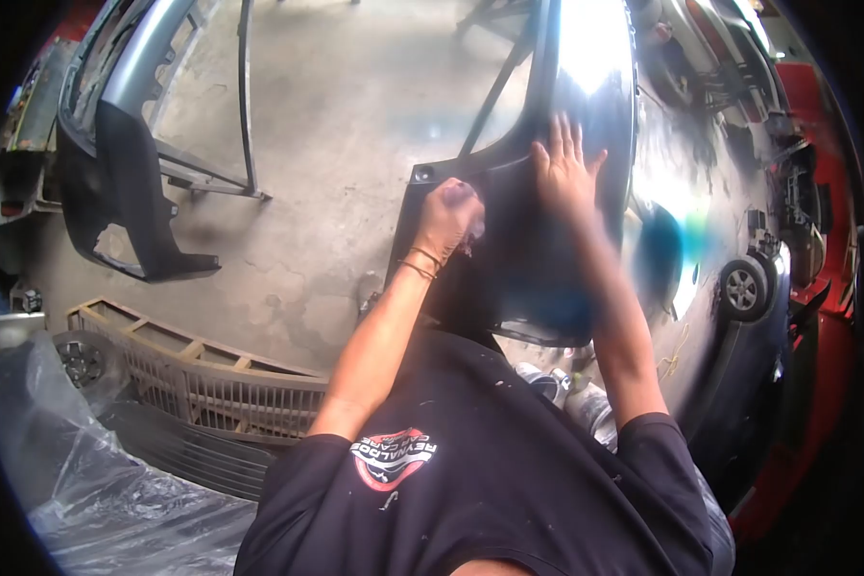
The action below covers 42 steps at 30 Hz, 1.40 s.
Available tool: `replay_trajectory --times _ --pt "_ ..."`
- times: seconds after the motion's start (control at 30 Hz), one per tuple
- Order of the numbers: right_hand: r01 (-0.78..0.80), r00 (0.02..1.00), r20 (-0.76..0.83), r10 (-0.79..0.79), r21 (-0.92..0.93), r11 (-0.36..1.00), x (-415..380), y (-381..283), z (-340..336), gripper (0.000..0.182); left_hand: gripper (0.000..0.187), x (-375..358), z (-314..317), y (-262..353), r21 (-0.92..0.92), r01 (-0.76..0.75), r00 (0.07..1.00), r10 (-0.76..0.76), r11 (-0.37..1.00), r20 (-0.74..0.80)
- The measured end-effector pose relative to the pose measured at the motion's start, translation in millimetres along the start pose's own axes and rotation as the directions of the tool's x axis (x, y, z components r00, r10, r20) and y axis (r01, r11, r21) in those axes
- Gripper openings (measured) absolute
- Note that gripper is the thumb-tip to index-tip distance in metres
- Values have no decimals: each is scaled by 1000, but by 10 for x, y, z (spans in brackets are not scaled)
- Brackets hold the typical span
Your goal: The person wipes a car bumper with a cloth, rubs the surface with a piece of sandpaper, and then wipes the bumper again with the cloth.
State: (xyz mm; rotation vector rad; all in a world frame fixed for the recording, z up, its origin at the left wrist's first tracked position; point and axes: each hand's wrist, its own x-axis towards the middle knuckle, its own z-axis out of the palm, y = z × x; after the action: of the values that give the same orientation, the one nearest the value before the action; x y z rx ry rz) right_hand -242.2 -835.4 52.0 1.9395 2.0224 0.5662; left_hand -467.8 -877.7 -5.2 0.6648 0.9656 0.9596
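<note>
A dark, glossy car body panel (pixel 518 230) stretches away from my body, with bright light reflected near its far end. My left hand (pixel 454 213), with thin bands round the wrist, is closed over the panel's left part, near a corner with a round hole. Something crumpled and purplish seems to be in its fingers, too blurred to name. My right hand (pixel 566 168) lies flat on the panel farther up and to the right, its fingers spread, holding nothing.
A dark bumper (pixel 130 182) hangs on a metal stand at the left. Below it are a slatted grille (pixel 221 394) and plastic sheeting (pixel 144 509). Cans (pixel 538 379) stand beneath the panel's near end. At the right is a dark car with a wheel (pixel 743 288).
</note>
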Motion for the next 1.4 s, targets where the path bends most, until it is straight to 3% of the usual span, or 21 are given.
replay_trajectory --times 0.03,0.1,0.13,0.17,0.23,0.3,0.4,0.5,0.6,0.7,0.83,0.93,0.97,1.03,1.1,1.23,1.27,1.3,1.33,1.4 --pt "-103 992 -16 123 445 890 -3 -6 60 69 10 -14 -53 -113 -99 -88 996 85 991 -37" --pt "-35 992 -105 67 281 959 -416 -260 31 70 10 -280 -148 -27 -218 122 991 -130 968 -22" --pt "43 981 -192 26 345 938 -767 -455 4 70 8 -398 -195 -27 -206 175 982 -186 963 -33" --pt "32 996 -89 11 466 884 -1138 -678 -112 70 8 -458 -258 -93 -208 173 983 -182 963 -25" --pt "44 995 63 -83 474 879 -1798 -1064 -404 72 8 -581 -383 -273 -175 167 986 -166 970 20" --pt "5 995 90 -48 424 906 -1721 -1113 -367 69 8 -607 -471 -343 -220 199 980 -193 955 46" --pt "-48 995 -62 84 447 893 -983 -998 -507 62 7 -667 -557 -412 -403 306 952 -274 863 137" --pt "-54 993 -76 93 409 911 -916 -1010 -536 63 8 -703 -536 -461 -351 259 966 -246 900 81" --pt "18 1000 -23 -8 470 882 -1529 -1115 -450 67 6 -762 -641 -458 -386 272 961 -267 881 69" --pt "28 999 -39 -11 446 895 -1329 -1057 -406 66 4 -833 -748 -559 -401 332 942 -324 854 89" --pt "-48 995 -60 82 437 898 -747 -1024 -467 64 10 -797 -704 -596 -395 276 960 -272 876 68" --pt "28 993 -115 26 451 892 -1257 -1121 -336 67 10 -761 -624 -515 -386 279 958 -282 879 50" --pt "39 998 -59 -13 460 887 -1440 -1155 -383 68 10 -751 -606 -468 -393 272 960 -274 878 52" --pt "60 997 -63 -35 463 884 -1375 -1078 -345 67 11 -787 -634 -461 -378 291 954 -298 879 39" --pt "-5 990 -122 67 453 892 -990 -1019 -345 65 10 -822 -639 -541 -362 270 960 -277 892 34" --pt "-106 981 -86 174 510 854 -770 -1134 -305 63 16 -801 -692 -498 -271 319 947 -292 908 135" --pt "-52 995 -51 91 514 856 -835 -1033 -311 65 12 -800 -673 -452 -208 363 931 -344 908 123" --pt "-12 1000 -6 18 516 857 -934 -952 -328 67 9 -684 -792 -681 -269 348 930 -297 898 215" --pt "-49 999 20 45 503 863 -923 -872 -295 68 9 -733 -739 -621 -196 336 941 -317 921 119" --pt "-203 979 95 180 503 840 -653 -662 -222 71 10 -747 -735 -561 -203 354 933 -332 913 136"
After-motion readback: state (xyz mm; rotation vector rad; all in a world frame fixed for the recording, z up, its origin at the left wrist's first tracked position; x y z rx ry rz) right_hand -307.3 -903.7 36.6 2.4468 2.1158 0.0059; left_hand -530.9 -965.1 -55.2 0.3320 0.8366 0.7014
